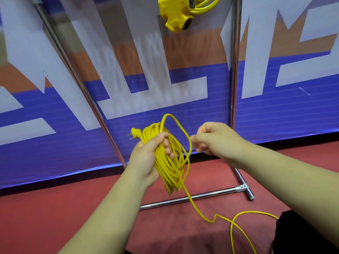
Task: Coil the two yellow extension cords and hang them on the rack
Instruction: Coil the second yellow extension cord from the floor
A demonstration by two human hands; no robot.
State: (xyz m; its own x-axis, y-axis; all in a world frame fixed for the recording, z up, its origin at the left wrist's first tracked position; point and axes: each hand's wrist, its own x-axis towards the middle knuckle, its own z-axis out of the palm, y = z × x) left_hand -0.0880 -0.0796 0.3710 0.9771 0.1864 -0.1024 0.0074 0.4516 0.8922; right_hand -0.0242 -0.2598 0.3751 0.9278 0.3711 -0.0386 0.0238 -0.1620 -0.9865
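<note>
Both forearms are bare as far as the picture shows them, and the left hand [146,154] and the right hand [214,138] are bare as well. At the lower right corner is a patch of black clothing [302,235], plain and unmarked, cropped too closely to tell which garment.

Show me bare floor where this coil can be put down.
Widest bare patch: red floor left of the left hand and forearm, below the banner. A smaller strip lies between banner and rack base bar. Crowded: lower right, where the trailing cord loops across the floor beside a dark object.
</note>
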